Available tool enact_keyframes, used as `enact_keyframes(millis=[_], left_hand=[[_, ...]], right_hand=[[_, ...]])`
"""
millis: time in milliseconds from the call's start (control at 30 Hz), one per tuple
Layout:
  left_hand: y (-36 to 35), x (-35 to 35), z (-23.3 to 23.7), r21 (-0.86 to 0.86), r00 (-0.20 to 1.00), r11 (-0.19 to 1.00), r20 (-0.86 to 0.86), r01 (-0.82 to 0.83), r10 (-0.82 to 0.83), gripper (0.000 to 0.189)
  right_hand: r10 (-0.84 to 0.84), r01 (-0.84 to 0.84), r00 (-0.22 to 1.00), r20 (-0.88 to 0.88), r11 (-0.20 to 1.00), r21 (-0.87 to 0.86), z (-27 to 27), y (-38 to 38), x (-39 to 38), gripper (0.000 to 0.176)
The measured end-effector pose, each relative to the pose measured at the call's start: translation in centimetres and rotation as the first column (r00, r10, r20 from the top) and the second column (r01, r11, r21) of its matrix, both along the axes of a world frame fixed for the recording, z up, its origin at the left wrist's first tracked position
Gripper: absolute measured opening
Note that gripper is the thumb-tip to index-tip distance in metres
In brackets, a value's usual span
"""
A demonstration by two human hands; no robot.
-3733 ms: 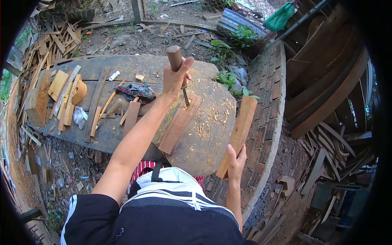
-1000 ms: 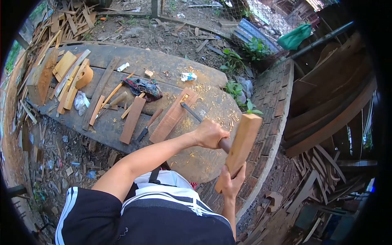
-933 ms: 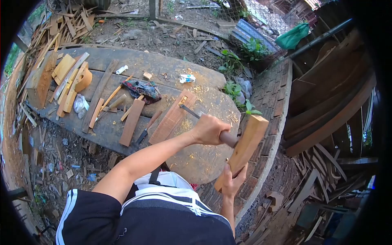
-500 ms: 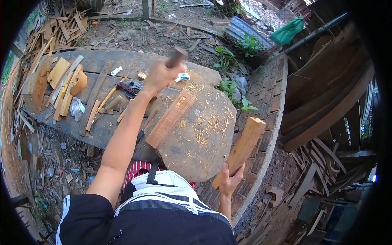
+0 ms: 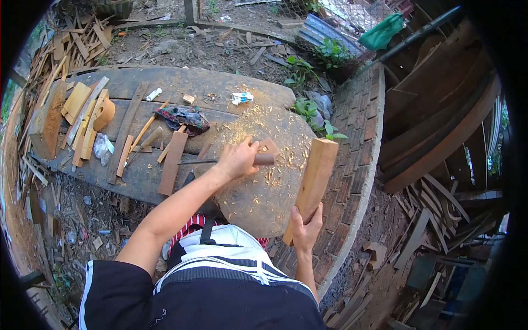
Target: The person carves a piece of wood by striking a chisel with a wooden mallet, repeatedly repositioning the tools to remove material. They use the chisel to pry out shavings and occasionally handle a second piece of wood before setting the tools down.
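Mid-frame, I'm watching the left hand wrapped snugly round the chisel, blade aimed at the left of the frame, handle crossing my view of the block, whose upper end peeks out on the table while hand and arm hide the rest! Just right of centre and lower, I've got the right hand gripping the bottom end of a timber, its top leaning rightward, with shavings littering mid-frame and a cloth crumpled farther up and left.
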State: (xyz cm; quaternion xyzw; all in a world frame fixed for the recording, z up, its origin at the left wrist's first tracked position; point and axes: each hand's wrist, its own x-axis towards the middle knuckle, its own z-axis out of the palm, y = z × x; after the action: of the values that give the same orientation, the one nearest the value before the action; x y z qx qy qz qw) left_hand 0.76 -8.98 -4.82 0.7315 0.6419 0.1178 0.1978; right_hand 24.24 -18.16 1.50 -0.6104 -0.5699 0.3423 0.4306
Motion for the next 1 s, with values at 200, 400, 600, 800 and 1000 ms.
enact_keyframes(millis=[200, 400, 600, 800, 1000], left_hand=[[4.8, -3.1, 10.1, 0.147, 0.833, 0.989, 0.544, 0.022, -0.099, 0.033], [5.9, 0.5, 12.2, 0.16, 0.321, 0.986, 0.932, 0.044, -0.166, 0.031], [6.2, 2.1, 8.6, 0.217, 0.413, 0.976, 0.889, 0.0, -0.198, 0.028], [5.8, 2.3, 8.0, 0.215, 0.403, 0.975, 0.898, -0.048, -0.178, 0.025], [3.6, 4.8, 7.5, 0.512, 0.49, 0.857, 0.733, 0.057, -0.471, 0.024]], right_hand=[[0.058, -0.056, 0.996, 0.064, 0.998, -0.03, -0.2, -0.5, 0.4, 0.042], [0.02, -0.02, 1.0, 0.018, 1.0, 0.0, -0.6, -0.1, 0.5, 0.042], [0.013, -0.013, 0.999, 0.045, 1.0, 0.009, -0.4, 0.0, 1.2, 0.044], [-0.009, 0.01, 0.999, 0.036, 1.0, -0.028, -0.1, 0.1, 1.2, 0.045], [-0.054, 0.061, 0.997, -0.054, 0.986, 0.153, 3.8, 1.7, 1.2, 0.046]])
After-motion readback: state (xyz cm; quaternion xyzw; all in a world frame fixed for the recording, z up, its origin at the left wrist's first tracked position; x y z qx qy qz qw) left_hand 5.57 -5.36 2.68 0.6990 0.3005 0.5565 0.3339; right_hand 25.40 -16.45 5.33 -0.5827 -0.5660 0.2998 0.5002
